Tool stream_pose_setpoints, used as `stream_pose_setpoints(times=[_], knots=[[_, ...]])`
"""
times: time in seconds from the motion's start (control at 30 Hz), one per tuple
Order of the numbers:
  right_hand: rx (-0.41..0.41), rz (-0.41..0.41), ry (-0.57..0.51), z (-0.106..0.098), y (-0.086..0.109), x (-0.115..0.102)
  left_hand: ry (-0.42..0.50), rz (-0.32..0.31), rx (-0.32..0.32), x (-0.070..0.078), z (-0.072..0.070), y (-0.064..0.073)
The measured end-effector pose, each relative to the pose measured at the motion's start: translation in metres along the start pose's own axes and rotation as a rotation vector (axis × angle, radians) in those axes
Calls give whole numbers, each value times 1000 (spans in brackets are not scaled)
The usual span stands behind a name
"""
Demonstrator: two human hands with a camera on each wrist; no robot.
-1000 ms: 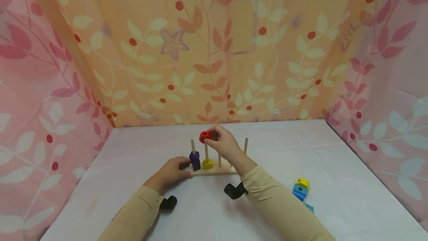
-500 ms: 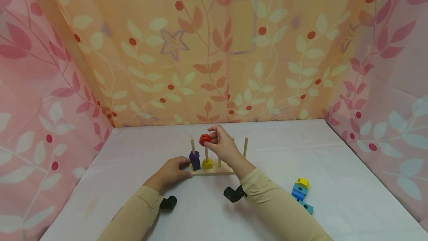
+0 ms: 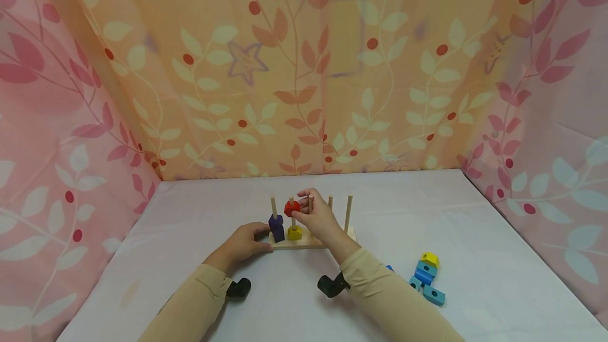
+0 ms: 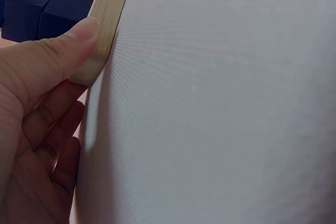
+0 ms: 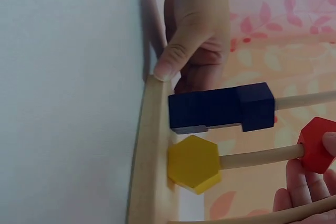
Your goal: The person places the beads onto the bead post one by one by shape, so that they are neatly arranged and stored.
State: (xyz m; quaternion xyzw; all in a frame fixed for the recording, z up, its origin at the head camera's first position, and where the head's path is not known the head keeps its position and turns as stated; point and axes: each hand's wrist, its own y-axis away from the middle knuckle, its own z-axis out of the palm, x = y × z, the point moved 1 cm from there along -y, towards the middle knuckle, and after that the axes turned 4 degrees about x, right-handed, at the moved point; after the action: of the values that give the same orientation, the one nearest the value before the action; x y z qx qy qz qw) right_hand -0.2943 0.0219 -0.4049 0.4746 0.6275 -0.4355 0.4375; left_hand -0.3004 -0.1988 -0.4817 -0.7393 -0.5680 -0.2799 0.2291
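Note:
A wooden peg stand [image 3: 299,245] with upright pegs stands on the table. My left hand [image 3: 245,243] grips its left end, thumb on the front and fingers behind, also seen in the left wrist view. My right hand [image 3: 323,220] pinches a red hexagonal block [image 3: 290,208] that is threaded on the upper part of the second peg. Lower on that peg, at the base, sits a yellow hexagonal block [image 5: 193,163], with bare peg between the two. Dark blue blocks [image 5: 220,107] are stacked on the leftmost peg. The pegs further right carry no blocks.
To the right on the white-covered table [image 3: 494,257] lie loose blocks: a yellow one [image 3: 430,259], a light blue one [image 3: 434,295] and several other blue ones, some partly behind the right sleeve. Patterned cloth [image 3: 304,94] encloses the back and sides.
My right hand has lowered the red block from above the second peg onto it, so the peg tip now shows above the block. The left hand stays on the stand.

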Motion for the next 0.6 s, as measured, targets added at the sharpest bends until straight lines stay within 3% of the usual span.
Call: stream_pose_setpoints(times=[0.3,0.6], knots=[[27,29,51,4,4,16,11,-6,-6,-1,0,0],[32,56,75,7,4,33,1,32,8,-2,0,-1]])
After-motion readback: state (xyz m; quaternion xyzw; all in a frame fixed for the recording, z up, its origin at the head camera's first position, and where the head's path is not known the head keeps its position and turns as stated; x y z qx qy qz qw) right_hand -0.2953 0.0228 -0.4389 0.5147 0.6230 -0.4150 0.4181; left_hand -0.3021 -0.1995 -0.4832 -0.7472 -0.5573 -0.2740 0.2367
